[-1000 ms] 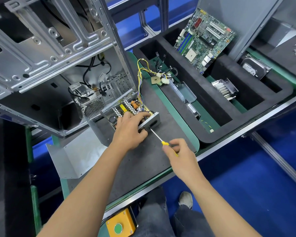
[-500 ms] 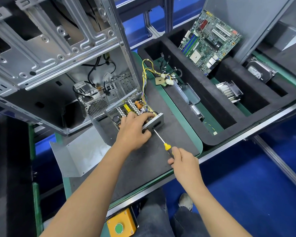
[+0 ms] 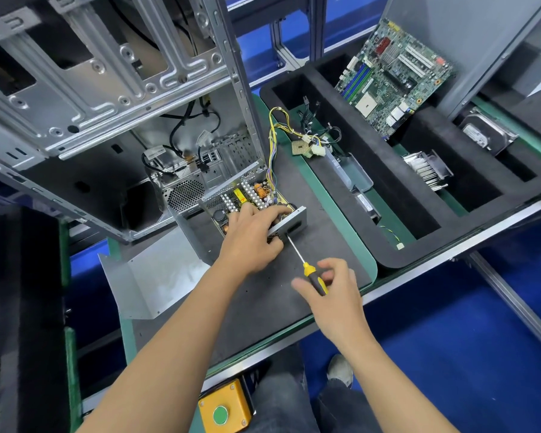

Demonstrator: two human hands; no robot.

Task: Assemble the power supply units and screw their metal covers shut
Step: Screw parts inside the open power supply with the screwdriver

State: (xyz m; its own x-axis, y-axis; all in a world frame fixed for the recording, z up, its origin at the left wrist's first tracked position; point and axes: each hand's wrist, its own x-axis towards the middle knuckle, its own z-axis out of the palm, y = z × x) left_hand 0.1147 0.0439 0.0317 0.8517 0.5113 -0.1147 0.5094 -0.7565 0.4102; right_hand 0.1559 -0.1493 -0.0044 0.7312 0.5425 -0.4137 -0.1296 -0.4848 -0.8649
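An open power supply unit lies on the black mat, its circuit board and yellow wires exposed. My left hand grips its near metal end. A yellow-handled screwdriver has its tip against that end plate. My right hand pinches the handle, with the fingers partly spread around it. A bent metal cover lies on the mat to the left of the unit.
An empty computer case stands open behind and left. A black foam tray on the right holds a motherboard, a heatsink, a hard drive and cables. A yellow button box hangs below the bench edge.
My right hand has loosened and shifted its fingers around the screwdriver handle, as in turning it. My left hand stays on the unit. The camera has moved in slightly.
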